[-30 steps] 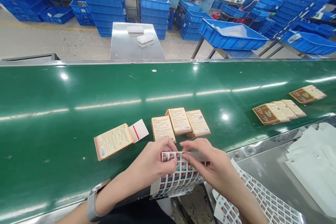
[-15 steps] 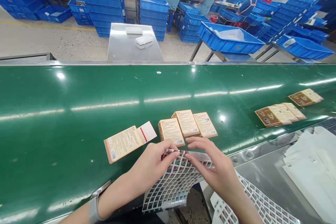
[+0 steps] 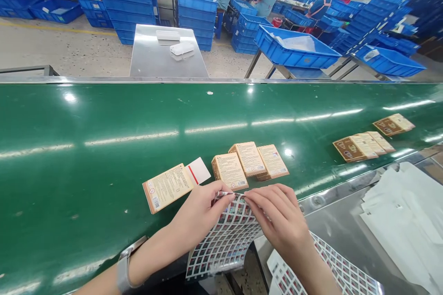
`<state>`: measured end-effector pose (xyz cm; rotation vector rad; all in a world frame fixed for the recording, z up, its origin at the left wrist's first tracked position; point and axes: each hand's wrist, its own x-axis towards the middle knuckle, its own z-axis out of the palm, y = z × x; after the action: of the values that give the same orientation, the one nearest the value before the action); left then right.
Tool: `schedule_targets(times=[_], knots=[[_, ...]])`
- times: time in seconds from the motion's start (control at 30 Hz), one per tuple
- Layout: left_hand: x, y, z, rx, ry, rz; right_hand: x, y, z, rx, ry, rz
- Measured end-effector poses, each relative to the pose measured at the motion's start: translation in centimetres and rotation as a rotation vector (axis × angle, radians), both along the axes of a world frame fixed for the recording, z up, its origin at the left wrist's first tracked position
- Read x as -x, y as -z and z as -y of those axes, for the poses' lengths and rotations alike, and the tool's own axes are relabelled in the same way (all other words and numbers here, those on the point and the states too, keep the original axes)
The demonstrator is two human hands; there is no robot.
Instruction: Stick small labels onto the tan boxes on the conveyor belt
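A sheet of small stickers (image 3: 228, 239), white-gridded with dark shiny squares, hangs down from my two hands in front of the belt. My left hand (image 3: 207, 203) pinches its top edge between thumb and fingers. Close beside it, my right hand (image 3: 278, 212) has thumb and fingertips pressed together on the same edge. Just beyond my hands lie several small cream-and-brown cartons; the nearest carton (image 3: 230, 171) almost touches my left fingers. Farther left, another carton (image 3: 168, 186) lies with its white flap (image 3: 198, 170) out. More sticker sheets (image 3: 346, 262) lie below my right forearm.
The green conveyor belt (image 3: 138, 110) runs across in front of me. More cartons (image 3: 356, 146) lie on it at the right. White sheets (image 3: 404, 212) rest on the metal ledge at right. Beyond stand a metal table (image 3: 166, 62), blue crates (image 3: 297, 48) and seated people.
My right hand's fingers have closed from a spread position onto the sheet's top edge. My left hand keeps its pinch. The view has shifted slightly.
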<state>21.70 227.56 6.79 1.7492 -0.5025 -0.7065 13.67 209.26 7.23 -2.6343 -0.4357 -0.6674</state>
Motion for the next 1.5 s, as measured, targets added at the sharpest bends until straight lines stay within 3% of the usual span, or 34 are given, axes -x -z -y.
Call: schedule_targets(times=[0.1, 0.17, 0.37, 0.47, 0.67, 1.03, 1.23, 1.33, 1.4, 1.47, 1.5], knots=[[-0.2, 0.0, 0.7, -0.004, -0.017, -0.006, 0.4, 0.2, 0.3, 0.054, 0.001, 0.123], [-0.3, 0.2, 1.2, -0.019, -0.013, 0.015, 0.2, 0.0, 1.5, -0.075, 0.030, 0.076], [-0.4, 2.1, 2.5, -0.080, 0.208, 0.105, -5.3, 1.2, 8.8, -0.977, 0.440, -0.497], [-0.4, 2.9, 3.2, -0.096, 0.255, 0.106, -8.5, 3.0, 11.1, -1.173, 0.527, -0.564], [-1.0, 3.5, 4.8, -0.096, 0.270, 0.118, -10.1, 4.7, 12.0, -1.190, 0.594, -0.556], [-1.3, 3.6, 7.5, 0.002, 0.246, 0.072, -10.0, 4.7, 13.8, -0.995, 0.717, -0.513], [-1.0, 2.9, 6.9, 0.076, 0.158, -0.137, -10.4, 4.0, 15.0, -0.948, 0.755, -0.491], [-0.9, 2.8, 6.1, 0.098, 0.099, -0.213, -9.0, 1.8, 13.5, -0.918, 0.648, -0.513], [-0.9, 2.7, 5.7, 0.101, 0.066, -0.209, -7.1, -0.1, 11.4, -0.833, 0.445, -0.585], [-0.8, 2.5, 5.5, 0.120, 0.047, -0.187, -4.9, -1.8, 8.9, -0.566, 0.122, -0.682], [-0.8, 2.3, 5.4, 0.135, 0.043, -0.176, -3.9, -2.3, 7.8, -0.455, 0.060, -0.658]])
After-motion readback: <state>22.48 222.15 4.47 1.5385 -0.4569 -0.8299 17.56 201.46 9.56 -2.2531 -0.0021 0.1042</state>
